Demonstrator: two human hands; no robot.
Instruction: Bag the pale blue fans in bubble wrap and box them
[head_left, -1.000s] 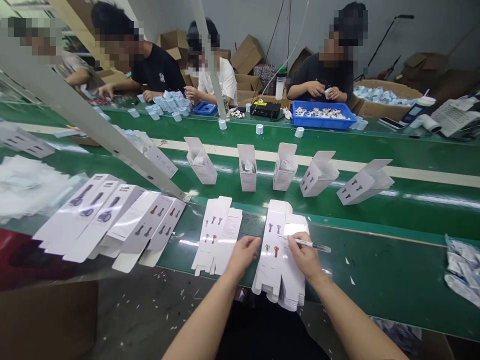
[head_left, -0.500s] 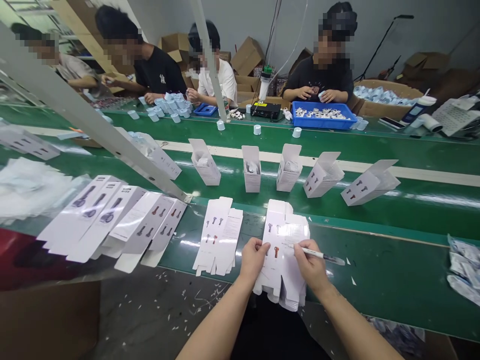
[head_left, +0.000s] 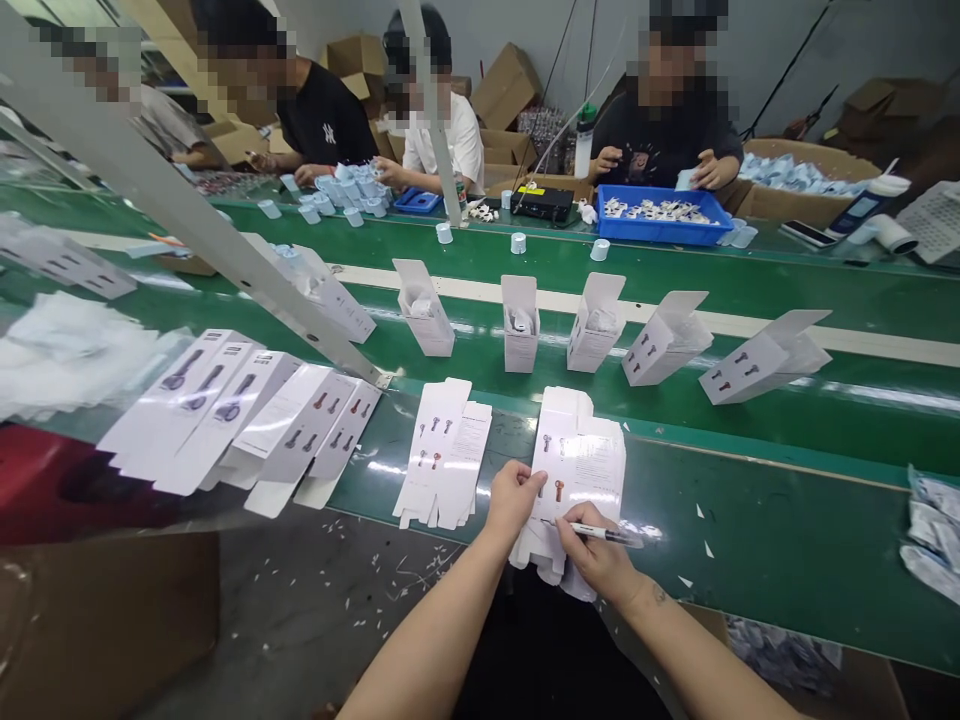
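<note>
A stack of flat white cartons (head_left: 581, 455) printed with small product pictures lies on the green bench in front of me. My left hand (head_left: 514, 495) pinches the left edge of the top carton, fingers closed on it. My right hand (head_left: 596, 555) grips a clear-barrelled pen (head_left: 600, 532) with its tip on the lower part of the same carton. A second stack of flat cartons (head_left: 446, 450) lies just to the left, untouched.
Several erected open cartons (head_left: 519, 325) stand in a row on the green conveyor belt (head_left: 825, 390). Fanned flat cartons (head_left: 247, 420) lie at the left under a slanted metal bar (head_left: 187, 230). Across the belt, people work beside a blue tray (head_left: 660, 220). Plastic-wrapped items (head_left: 934, 530) sit at the right.
My right hand with the pen has slid down and left to the carton's lower part. My left hand stays on the left edge. The boxes on the belt shifted slightly right.
</note>
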